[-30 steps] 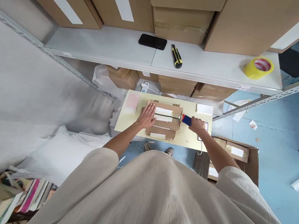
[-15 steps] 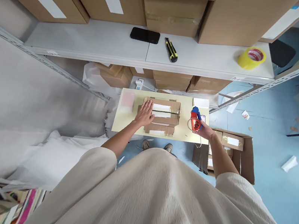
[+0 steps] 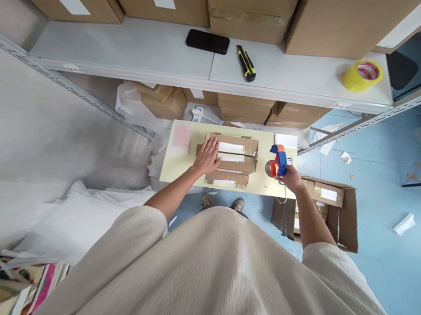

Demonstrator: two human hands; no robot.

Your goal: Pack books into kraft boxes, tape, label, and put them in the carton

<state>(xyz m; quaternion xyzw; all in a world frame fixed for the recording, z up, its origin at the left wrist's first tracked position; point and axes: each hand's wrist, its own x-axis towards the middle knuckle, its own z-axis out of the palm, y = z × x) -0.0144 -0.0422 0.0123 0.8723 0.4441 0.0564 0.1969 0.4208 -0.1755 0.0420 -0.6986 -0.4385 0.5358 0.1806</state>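
Note:
A small cardboard box (image 3: 235, 164) with white labels and a seam across its top lies on the cream-coloured table (image 3: 188, 171). My left hand (image 3: 207, 156) rests flat on its left part, fingers extended. At the box's right end some clear tape shows. To the right, my right hand (image 3: 292, 179) grips a blue and orange tape dispenser (image 3: 278, 161) above the table, apart from the box. Nearer to me, another labelled cardboard box (image 3: 226, 180) lies against the first one.
Above the table's far side runs a grey shelf (image 3: 131, 54) with a phone (image 3: 207, 41), a utility knife (image 3: 246, 64), a yellow tape roll (image 3: 362, 75) and large cartons (image 3: 253, 12). An open carton (image 3: 352, 217) holding small boxes stands right. White sheets (image 3: 63, 230) lie left.
The tape dispenser has turned in my right hand, its blue side now facing more toward the camera. My left hand stays on the box. The whole view has shifted slightly.

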